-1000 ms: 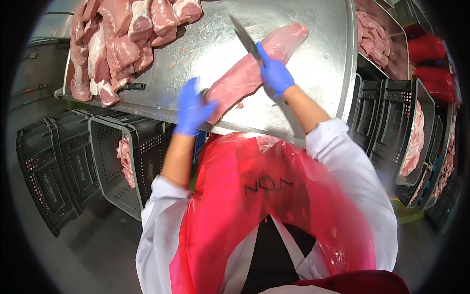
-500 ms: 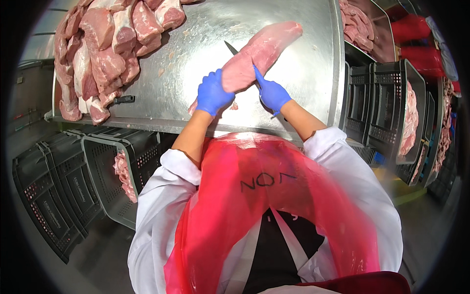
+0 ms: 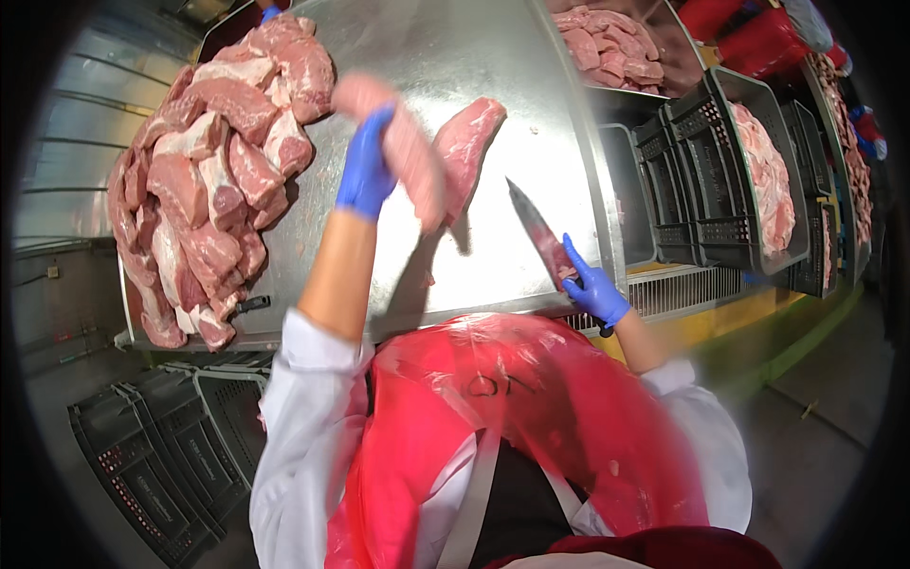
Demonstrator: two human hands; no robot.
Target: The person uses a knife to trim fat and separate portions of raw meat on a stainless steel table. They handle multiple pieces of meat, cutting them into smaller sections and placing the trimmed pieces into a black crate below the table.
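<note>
My left hand (image 3: 367, 166), in a blue glove, is closed round a long pale-pink cut of meat (image 3: 413, 156) raised above the steel table (image 3: 464, 284); motion blurs the cut. Just right of it, a second boneless piece of meat (image 3: 469, 147) lies on the steel. My right hand (image 3: 597, 292), also gloved in blue, grips a knife (image 3: 536, 228) by the table's right edge. Its blade points away and to the left, with a pinkish tint near the handle. The handle is mostly hidden in my fingers.
A big heap of raw meat (image 3: 213, 171) covers the table's left side, with a black handle (image 3: 253, 303) at its near edge. At the far right stand a bin of cut meat (image 3: 611, 52) and a dark crate (image 3: 801, 180) with meat. More dark crates (image 3: 156, 441) stand lower left. A co-worker's blue-gloved hand (image 3: 270, 12) shows far left.
The long cut on the table is now two pieces. My left hand has lifted one and moved away and left. My right hand has drawn the knife back to the right. The view has shifted.
</note>
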